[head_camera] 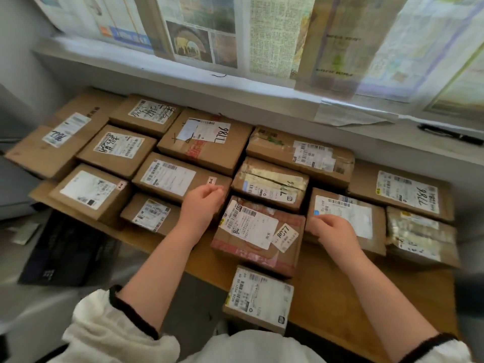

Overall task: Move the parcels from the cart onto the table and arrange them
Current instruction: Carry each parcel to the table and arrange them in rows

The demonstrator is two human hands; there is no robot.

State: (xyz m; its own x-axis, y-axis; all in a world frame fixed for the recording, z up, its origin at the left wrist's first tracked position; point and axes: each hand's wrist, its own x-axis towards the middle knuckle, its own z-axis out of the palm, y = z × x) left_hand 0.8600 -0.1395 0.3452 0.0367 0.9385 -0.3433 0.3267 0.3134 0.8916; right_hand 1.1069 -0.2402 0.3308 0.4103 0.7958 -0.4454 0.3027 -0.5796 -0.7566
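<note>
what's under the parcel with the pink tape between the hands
The pink-taped parcel rests on the wooden table. Whether anything lies beneath it is hidden by the box itself.

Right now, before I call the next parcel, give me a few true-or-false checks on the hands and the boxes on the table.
1. Both hands flank the red-taped parcel. True: left hand, right hand.
2. The parcel nearest the person sits apart from the rows. True.
3. The left hand is lifting a parcel clear off the table. False: nothing is raised.
4. The parcels stand on end. False: they lie flat, labels up.
5. A black pen lies on the ledge. True.
</note>
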